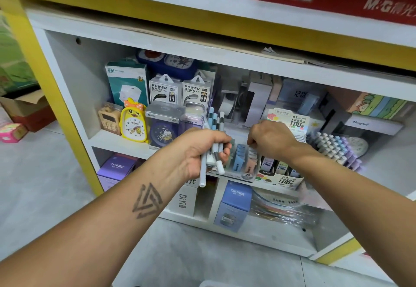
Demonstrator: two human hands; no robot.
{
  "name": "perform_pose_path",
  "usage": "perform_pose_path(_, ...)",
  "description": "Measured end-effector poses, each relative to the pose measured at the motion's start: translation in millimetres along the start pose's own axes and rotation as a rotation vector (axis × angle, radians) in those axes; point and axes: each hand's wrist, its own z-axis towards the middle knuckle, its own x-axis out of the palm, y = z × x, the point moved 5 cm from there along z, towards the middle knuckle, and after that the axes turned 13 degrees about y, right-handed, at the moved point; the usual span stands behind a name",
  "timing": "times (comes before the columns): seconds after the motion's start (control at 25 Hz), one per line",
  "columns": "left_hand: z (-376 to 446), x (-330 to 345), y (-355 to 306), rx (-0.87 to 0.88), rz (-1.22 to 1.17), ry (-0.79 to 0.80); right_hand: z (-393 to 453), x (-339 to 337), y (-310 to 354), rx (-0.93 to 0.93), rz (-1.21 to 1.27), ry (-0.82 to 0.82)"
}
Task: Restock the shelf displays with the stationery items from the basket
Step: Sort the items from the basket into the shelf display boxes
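My left hand (203, 150) grips a bundle of pens (213, 122) with white, blue and dark striped barrels, upright in front of the middle shelf. My right hand (270, 139) hovers with curled fingers over a display tray of small blue and peach stationery packs (244, 158); whether it holds anything is hidden. To the right of the tray stands a box of pencil-lead refills (279, 175), with a rack of pastel pens (335, 149) beyond it. The basket is out of view.
The white shelf unit (117, 143) has yellow trim. Clocks, among them a yellow duck clock (132, 122), and power bank boxes (165, 90) fill the left of the middle shelf. Purple and blue CRUHRE boxes (235, 205) sit on the bottom shelf. Cardboard boxes (27, 111) lie on the floor at left.
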Motion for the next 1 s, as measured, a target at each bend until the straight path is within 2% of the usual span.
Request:
perform_pose_path(0.08, 0.1, 5.1, 3.2, -0.029, 0.024, 0.032, 0.0, 0.7, 2.6, -0.032, -0.083, 0.026)
perform_pose_path(0.16, 1.0, 11.7, 5.7, -0.035, 0.050, 0.062, -6.2, -5.6, -0.2, -0.050, 0.048, -0.031)
perform_pose_path(0.2, 1.6, 15.4, 7.2, -0.034, 0.062, 0.075, -13.9, -11.4, -4.8, -0.031, 0.303, -0.081)
perform_pose_path(0.24, 2.8, 19.6, 9.1, -0.036, 0.078, 0.086, -23.3, -14.9, -11.2, -0.002, 0.677, -0.118)
perform_pose_path(0.32, 6.2, 31.0, 15.7, -0.056, 0.115, 0.108, -45.5, -14.0, -15.7, 0.010, 1.437, -0.091)
perform_pose_path(0.36, 8.7, 37.1, 20.3, -0.073, 0.134, 0.123, -54.6, -12.0, -16.8, 0.005, 1.621, -0.079)
perform_pose_path(0.4, 11.4, 42.9, 25.2, -0.092, 0.153, 0.142, -62.6, -9.3, -18.8, 0.006, 1.690, -0.081)
perform_pose_path(0.56, 26.7, 75.0, 46.5, -0.179, 0.114, 0.230, -95.0, 4.7, -46.0, 0.078, 1.803, -0.182)
perform_pose_path(0.64, 36.7, 87.0, 52.3, -0.185, 0.059, 0.232, -110.2, 9.6, -72.5, 0.147, 1.902, -0.315)
perform_pose_path(0.72, 46.3, 94.2, 57.2, -0.178, 0.074, 0.196, -126.0, 8.7, -104.6, 0.194, 1.898, -0.492)
perform_pose_path(0.84, 57.8, 104.7, 65.3, -0.190, 0.151, 0.185, -152.3, -0.4, -138.2, 0.179, 1.686, -0.625)
perform_pose_path(1.0, 66.7, 116.3, 69.5, -0.227, 0.118, 0.232, -174.8, -1.7, -152.1, 0.136, 1.328, -0.615)
